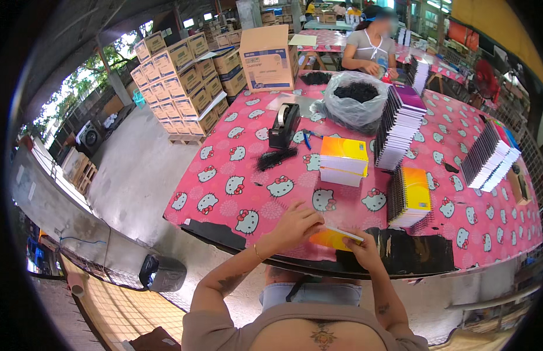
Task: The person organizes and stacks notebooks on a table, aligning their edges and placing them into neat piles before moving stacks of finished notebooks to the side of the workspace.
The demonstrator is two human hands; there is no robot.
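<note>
Yellow and orange across the cover, white along the page edge: that's the notebook [333, 238], close to the body, over the near side of the pink table [259, 202]. And look at the right hand [364, 248], clamped on the notebook's right end, thumb over the top! Across from it, the left hand [299, 222] is up at the other end, fingers curled close together; pinching the notebook or merely brushing it, I cannot tell.

So what does good handling ask for here? A steady right hand, I'd say, with the thumb laid flat so the cover won't crease, and the pages squared so no sheet slips out of line. The left fingers should go lightly along the edge, a little pressure at a time, sparing that corner from a bend. Staying low over the table looks wise too: a slip there would probably end softly.

Now, the looks! It's a slim block, slightly tilted, bright side up, that pale strip of paper running along its far edge. Its colours match the yellow pile [344, 161] straight ahead and the coil-bound stack [407, 199] to the right, black loops all down its side. Any coil on the one in hand? Too covered by fingers to say.
</note>
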